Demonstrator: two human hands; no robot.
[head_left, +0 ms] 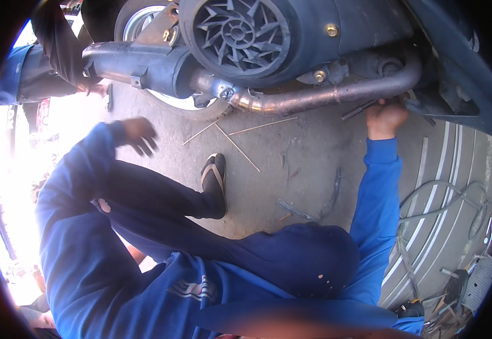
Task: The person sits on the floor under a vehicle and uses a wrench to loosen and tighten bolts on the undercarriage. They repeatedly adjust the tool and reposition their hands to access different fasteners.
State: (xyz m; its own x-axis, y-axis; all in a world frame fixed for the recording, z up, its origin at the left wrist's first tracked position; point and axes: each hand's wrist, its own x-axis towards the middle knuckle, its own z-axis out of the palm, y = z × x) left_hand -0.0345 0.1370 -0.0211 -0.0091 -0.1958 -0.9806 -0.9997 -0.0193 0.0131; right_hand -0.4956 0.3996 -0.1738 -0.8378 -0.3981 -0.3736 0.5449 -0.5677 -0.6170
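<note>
Thin sticks [237, 148] and scraps litter the grey concrete floor [268, 198], with a looped hose [443, 198] at the right. Above it, the exhaust pipe [314, 97] curves beneath a scooter's engine casing [364, 25] to the muffler [138, 65]. The right hand [387, 117] is raised just under the pipe's bend, fingers curled near a dark metal bar [360, 109]; the pipe hides some of them, so I cannot tell whether they close on it. The left hand [138, 135] is blurred, fingers loose and slightly spread, grasping nothing. If the bar slips under force, the right knuckles could strike the pipe, since they sit so close; were the metal hot, they could burn. With the left hand well apart, a dropped bar could reach the floor unchecked; the sandalled foot [215, 176] offers little protection.
</note>
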